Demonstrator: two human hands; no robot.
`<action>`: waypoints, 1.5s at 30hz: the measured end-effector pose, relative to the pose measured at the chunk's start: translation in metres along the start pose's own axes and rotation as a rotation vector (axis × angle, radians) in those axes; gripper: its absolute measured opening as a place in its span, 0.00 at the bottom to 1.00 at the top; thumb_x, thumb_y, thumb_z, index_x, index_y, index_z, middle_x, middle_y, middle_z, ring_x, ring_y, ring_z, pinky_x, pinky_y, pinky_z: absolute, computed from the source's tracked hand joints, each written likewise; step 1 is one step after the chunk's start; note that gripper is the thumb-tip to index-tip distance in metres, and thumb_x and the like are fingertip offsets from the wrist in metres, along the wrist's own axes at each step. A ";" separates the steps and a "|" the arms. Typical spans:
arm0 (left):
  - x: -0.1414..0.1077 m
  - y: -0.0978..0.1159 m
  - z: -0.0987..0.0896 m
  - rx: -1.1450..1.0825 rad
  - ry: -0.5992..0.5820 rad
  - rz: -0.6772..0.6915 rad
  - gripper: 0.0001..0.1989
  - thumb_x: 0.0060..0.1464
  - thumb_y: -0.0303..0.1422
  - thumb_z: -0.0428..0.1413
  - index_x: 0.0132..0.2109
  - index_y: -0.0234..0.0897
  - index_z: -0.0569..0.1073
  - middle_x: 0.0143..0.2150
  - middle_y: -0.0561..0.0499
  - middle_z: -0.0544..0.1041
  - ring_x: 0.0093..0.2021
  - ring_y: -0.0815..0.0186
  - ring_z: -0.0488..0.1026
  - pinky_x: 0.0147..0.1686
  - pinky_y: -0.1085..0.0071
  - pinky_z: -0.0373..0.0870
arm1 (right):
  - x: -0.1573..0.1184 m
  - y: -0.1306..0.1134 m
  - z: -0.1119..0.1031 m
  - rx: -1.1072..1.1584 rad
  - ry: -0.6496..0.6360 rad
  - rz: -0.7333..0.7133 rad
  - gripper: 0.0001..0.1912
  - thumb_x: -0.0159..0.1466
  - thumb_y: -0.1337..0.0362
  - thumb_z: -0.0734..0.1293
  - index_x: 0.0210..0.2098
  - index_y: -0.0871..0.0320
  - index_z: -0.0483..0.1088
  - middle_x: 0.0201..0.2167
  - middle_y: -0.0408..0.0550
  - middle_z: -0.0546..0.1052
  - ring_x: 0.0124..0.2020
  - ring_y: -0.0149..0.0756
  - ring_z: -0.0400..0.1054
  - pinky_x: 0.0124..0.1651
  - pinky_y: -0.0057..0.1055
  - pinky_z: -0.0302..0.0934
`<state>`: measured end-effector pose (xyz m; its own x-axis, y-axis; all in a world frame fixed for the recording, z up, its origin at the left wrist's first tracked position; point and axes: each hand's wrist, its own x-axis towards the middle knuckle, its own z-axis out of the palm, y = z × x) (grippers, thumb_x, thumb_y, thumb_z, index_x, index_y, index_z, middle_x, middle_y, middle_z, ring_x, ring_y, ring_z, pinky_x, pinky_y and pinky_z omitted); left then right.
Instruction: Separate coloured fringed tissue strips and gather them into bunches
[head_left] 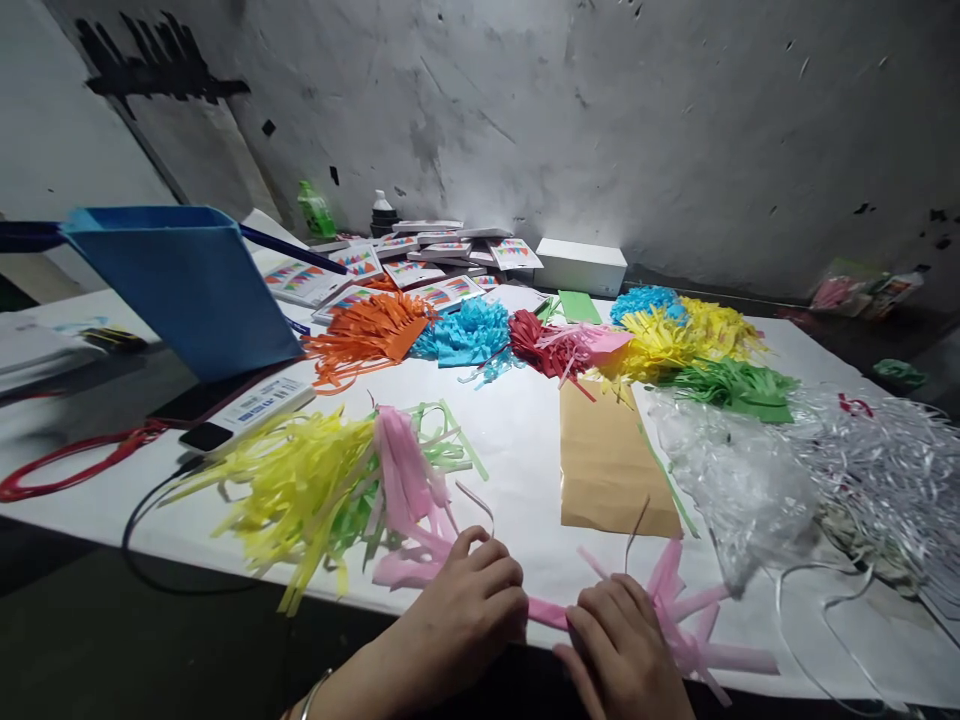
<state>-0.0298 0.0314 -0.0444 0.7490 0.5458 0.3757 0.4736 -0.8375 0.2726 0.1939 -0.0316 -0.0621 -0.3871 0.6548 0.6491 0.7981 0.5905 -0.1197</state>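
Both hands are at the table's front edge, closed on a pink tissue paper fringe (547,612) whose rolled middle stretches between them. My left hand (480,600) grips it on the left, where pink strips spread beyond the fingers. My right hand (626,640) has its fingers curled round the other side, and loose pink strips fan out to the right. A thin string rises beside each hand. Left of my left hand lie yellow fringe (300,480), some green strips (352,515) and another pink bunch (405,450). The fingertips are partly hidden.
Brown paper (611,460) lies ahead. Orange (371,330), blue (472,330), red, yellow and green (739,385) bunches line the middle. Clear plastic (739,480) and white string (892,480) are at the right. A blue box (184,290), phone (206,438) and cable stand left; packets and a white box (581,266) behind.
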 end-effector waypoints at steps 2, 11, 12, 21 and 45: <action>-0.004 0.004 0.003 -0.017 0.058 0.019 0.07 0.63 0.33 0.56 0.34 0.41 0.73 0.33 0.55 0.77 0.37 0.64 0.69 0.49 0.60 0.57 | -0.004 -0.001 0.001 -0.012 0.028 -0.025 0.08 0.69 0.66 0.61 0.35 0.57 0.71 0.31 0.45 0.76 0.36 0.38 0.69 0.53 0.40 0.58; -0.015 0.007 0.017 -0.167 0.238 -0.003 0.13 0.69 0.32 0.49 0.35 0.41 0.74 0.30 0.54 0.77 0.36 0.65 0.69 0.48 0.60 0.58 | -0.024 -0.013 0.003 0.039 0.079 0.108 0.06 0.67 0.72 0.65 0.38 0.57 0.73 0.32 0.44 0.79 0.38 0.37 0.72 0.58 0.45 0.56; -0.014 0.009 0.015 -0.170 0.239 -0.018 0.13 0.69 0.31 0.49 0.34 0.41 0.73 0.30 0.54 0.77 0.36 0.64 0.68 0.47 0.61 0.58 | -0.022 -0.016 0.004 0.034 0.095 0.124 0.06 0.67 0.72 0.65 0.39 0.57 0.73 0.33 0.44 0.79 0.39 0.38 0.73 0.59 0.46 0.56; -0.005 0.005 0.004 -0.068 0.210 0.028 0.17 0.70 0.27 0.45 0.32 0.40 0.72 0.29 0.55 0.76 0.35 0.66 0.69 0.56 0.59 0.53 | -0.019 -0.015 0.014 -0.023 0.084 0.092 0.11 0.69 0.73 0.60 0.42 0.58 0.74 0.35 0.46 0.80 0.39 0.37 0.72 0.60 0.45 0.54; 0.000 0.014 0.007 -0.045 0.089 -0.197 0.10 0.61 0.21 0.53 0.33 0.38 0.71 0.36 0.53 0.75 0.38 0.62 0.68 0.50 0.56 0.53 | 0.005 -0.023 0.016 0.003 0.113 0.280 0.15 0.71 0.71 0.55 0.41 0.56 0.73 0.36 0.47 0.77 0.42 0.41 0.69 0.64 0.49 0.44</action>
<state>-0.0194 0.0194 -0.0468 0.5993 0.7007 0.3871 0.5842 -0.7134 0.3869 0.1660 -0.0347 -0.0685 -0.0985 0.7358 0.6700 0.8652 0.3959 -0.3077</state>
